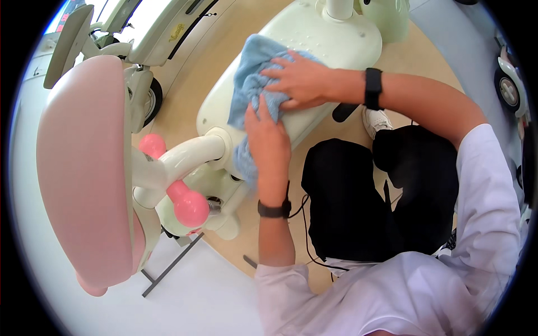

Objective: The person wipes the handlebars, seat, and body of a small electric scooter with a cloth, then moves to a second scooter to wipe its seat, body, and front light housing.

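Both hands press on a light blue cloth (242,75), which lies bunched over the cream footboard (330,42) of a small scooter-like vehicle. My right hand (302,81) rests on its upper part with the fingers spread. Lower down and to the left, my left hand (269,140) lies on the same cloth, its fingers stretched out and apart. A loose end of the cloth hangs over the footboard's edge beside my left wrist. The cloth's underside is hidden.
A pink padded seat (84,168) stands at the left, above a curved cream tube (193,157). Near that tube sits a pink dumbbell-shaped part (190,207). Another cream vehicle (159,33) with a black wheel (152,102) is behind. A wheel (507,89) shows far right.
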Tool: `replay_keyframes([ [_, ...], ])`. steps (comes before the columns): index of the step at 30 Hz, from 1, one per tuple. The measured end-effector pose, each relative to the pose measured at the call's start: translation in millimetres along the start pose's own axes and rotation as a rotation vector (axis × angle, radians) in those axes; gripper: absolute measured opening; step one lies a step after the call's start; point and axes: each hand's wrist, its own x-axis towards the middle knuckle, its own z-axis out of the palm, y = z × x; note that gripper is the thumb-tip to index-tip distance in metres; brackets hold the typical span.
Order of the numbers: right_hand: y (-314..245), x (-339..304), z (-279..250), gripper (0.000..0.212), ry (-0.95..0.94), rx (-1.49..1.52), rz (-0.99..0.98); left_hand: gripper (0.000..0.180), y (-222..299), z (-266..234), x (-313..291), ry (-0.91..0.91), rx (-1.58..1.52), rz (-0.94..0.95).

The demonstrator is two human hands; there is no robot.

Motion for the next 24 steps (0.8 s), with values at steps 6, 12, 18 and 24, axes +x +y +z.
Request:
replay_keyframes([
  [6, 60.6, -73.4, -17.6, 0.051, 0.021, 0.011, 0.126, 0.053, 42.2, 41.0, 41.3, -0.005, -0.160, 0.292],
  [12, 12.0, -92.8, -20.2, 0.055, 0.042, -0.063, -0.007, 0.058, 37.3, 11.7, -21.2, -0.092, -0.131, 0.257],
  [18, -2.1, -6.0, 13.0, 0.058, 0.016, 0.113, -0.116, 0.058, -0.1, -14.9, -16.5, -0.087, 0.010, -0.050],
  [24, 45.3, 8.7, 13.4, 0.054, 0.123, 0.034, 0.033, 0.055, -11.7, 20.4, 55.2, -0.031, -0.047, 0.028],
])
